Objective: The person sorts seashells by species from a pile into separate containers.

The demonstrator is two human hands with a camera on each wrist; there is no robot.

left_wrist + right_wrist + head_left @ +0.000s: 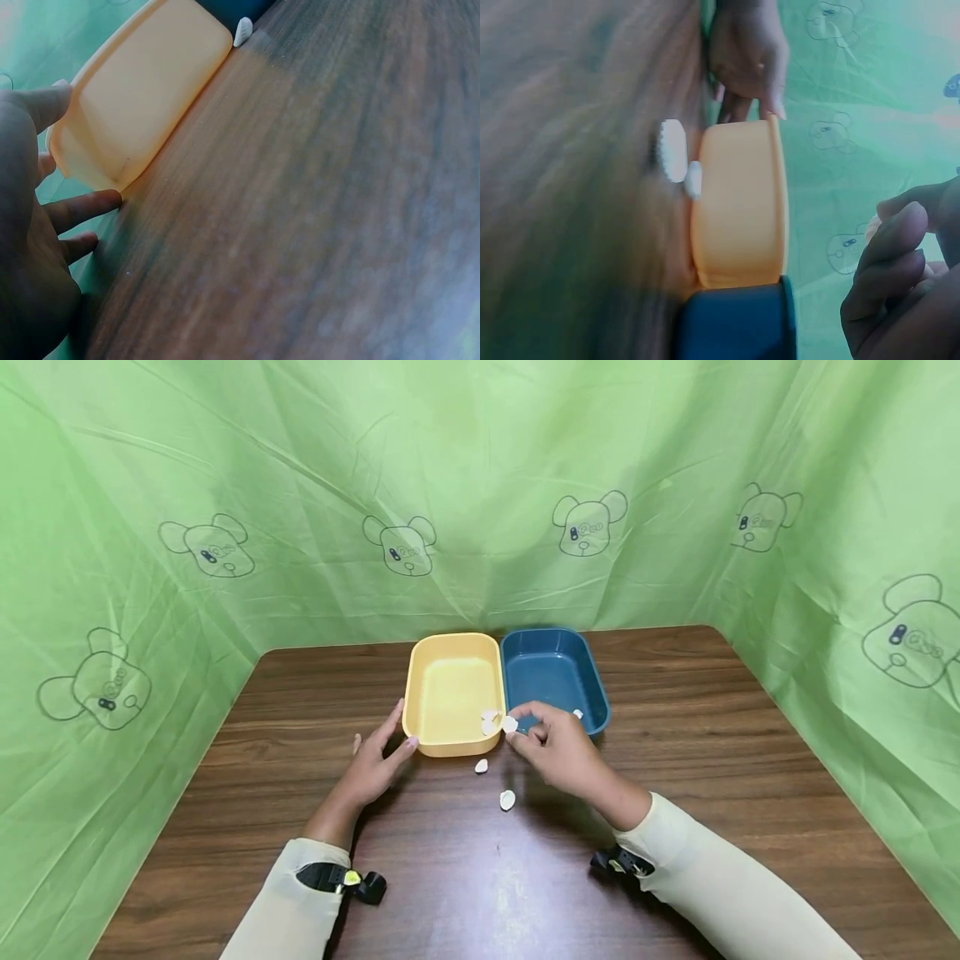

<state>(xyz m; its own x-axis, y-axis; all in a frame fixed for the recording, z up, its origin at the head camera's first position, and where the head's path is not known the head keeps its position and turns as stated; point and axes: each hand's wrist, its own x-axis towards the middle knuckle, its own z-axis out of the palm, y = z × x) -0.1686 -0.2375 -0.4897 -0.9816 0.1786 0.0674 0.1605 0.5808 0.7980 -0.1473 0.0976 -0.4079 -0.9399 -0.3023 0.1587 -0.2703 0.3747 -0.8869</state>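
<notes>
My right hand (562,752) pinches a small white seashell (510,724) between thumb and forefinger, above the seam where the two trays meet. With fingers spread and fairly straight, my left hand (372,768) touches the near left corner of the yellow tray (453,748). In the left wrist view, its thumb and fingers (90,210) lie at that tray's end wall. Several white shells (489,723) are in the yellow tray's near right corner. The blue tray (597,697) has a white shell (577,714) near its right side, and my right hand covers part of this tray.
Two more white shells lie on the wooden table (300,710): one shell (482,766) just in front of the yellow tray, another shell (507,800) nearer me. A green curtain (487,585) with bear drawings hangs around the back and sides.
</notes>
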